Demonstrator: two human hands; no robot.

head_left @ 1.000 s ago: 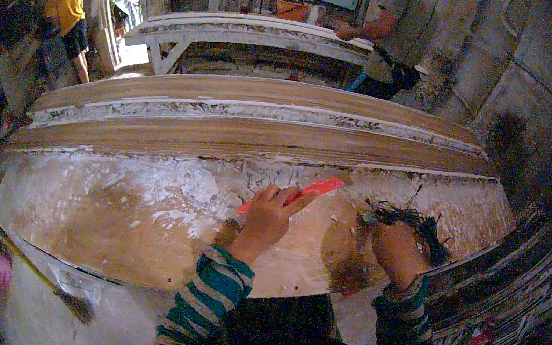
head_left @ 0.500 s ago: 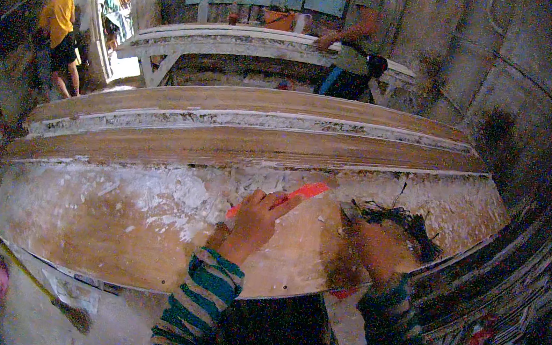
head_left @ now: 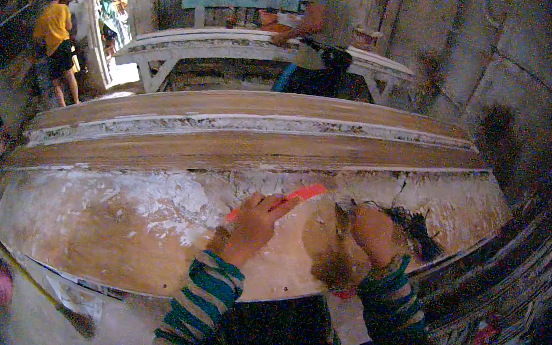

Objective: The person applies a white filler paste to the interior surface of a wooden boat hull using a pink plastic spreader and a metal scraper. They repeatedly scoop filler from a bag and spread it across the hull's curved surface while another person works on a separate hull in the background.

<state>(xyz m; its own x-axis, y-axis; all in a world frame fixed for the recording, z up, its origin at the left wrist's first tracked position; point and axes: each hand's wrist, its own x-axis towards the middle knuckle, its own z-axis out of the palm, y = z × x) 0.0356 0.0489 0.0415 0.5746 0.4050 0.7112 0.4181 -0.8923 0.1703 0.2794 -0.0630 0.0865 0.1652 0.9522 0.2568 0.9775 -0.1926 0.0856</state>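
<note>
A long wooden panel (head_left: 160, 241) lies in front of me, its surface patched with white filler (head_left: 177, 197). My left hand (head_left: 255, 222) is closed on a flat red strip (head_left: 305, 193), which lies slantwise across the panel by the filler. To the right, my right hand (head_left: 375, 232) is curled into a closed grip. A dark, thin edge shows by its fingertips, but what it holds is hidden. Just beyond and right of that hand, a tangle of dark stringy fibres (head_left: 422, 235) rests on the panel.
Two lengthwise pale strips (head_left: 262, 119) cross the panel's far part. Behind stands a white bench (head_left: 166, 51), where another person (head_left: 329, 18) works. A person in a yellow top (head_left: 56, 29) stands at far left. A brush (head_left: 82, 322) lies at lower left.
My right hand has moved slightly left and away from me beside the fibres. My left hand stays nearly still on the red strip. The person at the bench has shifted left.
</note>
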